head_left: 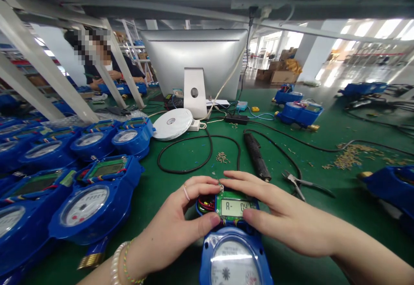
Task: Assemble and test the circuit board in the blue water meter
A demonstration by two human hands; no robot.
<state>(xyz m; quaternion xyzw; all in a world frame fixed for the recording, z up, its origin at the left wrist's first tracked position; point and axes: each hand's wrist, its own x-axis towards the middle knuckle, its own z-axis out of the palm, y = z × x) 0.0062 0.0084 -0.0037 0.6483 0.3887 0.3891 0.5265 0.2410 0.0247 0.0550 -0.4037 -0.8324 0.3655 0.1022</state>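
Observation:
A blue water meter (233,257) lies in front of me at the bottom of the head view, its round dial toward me. At its far end sits a green circuit board (224,209) with a lit display (233,208); I read "A-" and digits partly hidden by my right thumb. My left hand (181,216) grips the meter's electronics box from the left, thumb on the near edge and fingers at the far edge, beside red and black wires (207,204). From the right, my right hand (281,211) holds the same box, thumb over the display's corner and fingers across the far edge.
Several blue meters (93,207) crowd the left; others (299,112) stand right. Ahead are an electric screwdriver (256,155), pliers (297,186), small screws (222,158), a white reel (173,123), cables and a monitor (194,56). Another person (110,67) sits behind the frame, far left.

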